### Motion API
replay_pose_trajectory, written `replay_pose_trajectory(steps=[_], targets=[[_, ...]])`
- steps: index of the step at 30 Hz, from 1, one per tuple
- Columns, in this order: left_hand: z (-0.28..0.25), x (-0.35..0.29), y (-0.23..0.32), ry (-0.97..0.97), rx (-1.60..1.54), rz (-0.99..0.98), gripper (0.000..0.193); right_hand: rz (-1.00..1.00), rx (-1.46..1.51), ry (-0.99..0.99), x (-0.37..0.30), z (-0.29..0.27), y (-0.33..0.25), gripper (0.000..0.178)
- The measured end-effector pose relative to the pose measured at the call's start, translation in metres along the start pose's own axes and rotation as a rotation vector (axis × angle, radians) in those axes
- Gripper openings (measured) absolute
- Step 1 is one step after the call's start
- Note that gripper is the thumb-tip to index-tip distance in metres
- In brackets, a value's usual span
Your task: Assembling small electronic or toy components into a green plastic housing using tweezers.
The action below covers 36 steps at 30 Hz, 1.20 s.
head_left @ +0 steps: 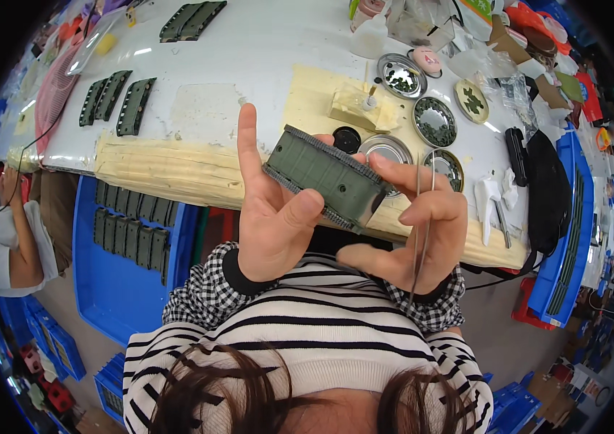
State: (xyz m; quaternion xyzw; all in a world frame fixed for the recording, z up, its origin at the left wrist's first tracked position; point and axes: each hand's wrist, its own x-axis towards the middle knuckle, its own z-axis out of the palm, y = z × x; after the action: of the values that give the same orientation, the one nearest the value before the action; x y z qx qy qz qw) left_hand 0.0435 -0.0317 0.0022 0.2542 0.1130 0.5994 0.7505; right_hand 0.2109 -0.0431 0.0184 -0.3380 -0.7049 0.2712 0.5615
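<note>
A dark green camouflage toy tank hull (325, 177) with tracks along its long sides is held tilted in front of me. My left hand (270, 224) grips its left end, thumb on the near side and index finger pointing up. Close to the hull's right end is my right hand (433, 235), its fingers bent around a pair of thin metal tweezers (417, 195). The tweezers stand upright with their tips past the fingers. A fingertip of the right hand appears to touch the hull's far right corner.
Round metal dishes (454, 124) with small green parts stand at the right. A yellow block (365, 107) holds a small bottle. More hulls (135, 108) lie at the left; several fill part of a blue tray (115, 304). Another person (14, 246) sits at far left.
</note>
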Motion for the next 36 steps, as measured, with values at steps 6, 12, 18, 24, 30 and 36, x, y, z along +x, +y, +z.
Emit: replay_pose_trajectory(steps=[6,12,18,24,30,36], targets=[[-0.004,-0.005,0.000,-0.009,-0.092,-0.125,0.095,0.055,-0.136,-0.131,0.000,-0.018,-0.012,0.058],[-0.033,0.000,0.024,-0.382,0.118,-0.764,0.058,0.286,0.090,-0.436,0.010,-0.048,-0.026,0.048],[-0.016,0.001,0.029,-0.184,0.159,-0.742,0.050,0.315,-0.078,-0.020,0.020,-0.066,-0.012,0.051],[-0.019,0.002,0.019,-0.120,0.446,-0.444,0.049,0.286,-0.891,-0.145,0.037,-0.097,0.048,0.014],[-0.019,0.000,0.019,-0.093,0.553,-0.349,0.046,0.527,-0.912,-0.245,0.052,-0.098,0.073,0.019],[-0.024,0.001,0.017,-0.112,0.598,-0.293,0.046,0.512,-0.928,-0.301,0.058,-0.097,0.075,0.017]])
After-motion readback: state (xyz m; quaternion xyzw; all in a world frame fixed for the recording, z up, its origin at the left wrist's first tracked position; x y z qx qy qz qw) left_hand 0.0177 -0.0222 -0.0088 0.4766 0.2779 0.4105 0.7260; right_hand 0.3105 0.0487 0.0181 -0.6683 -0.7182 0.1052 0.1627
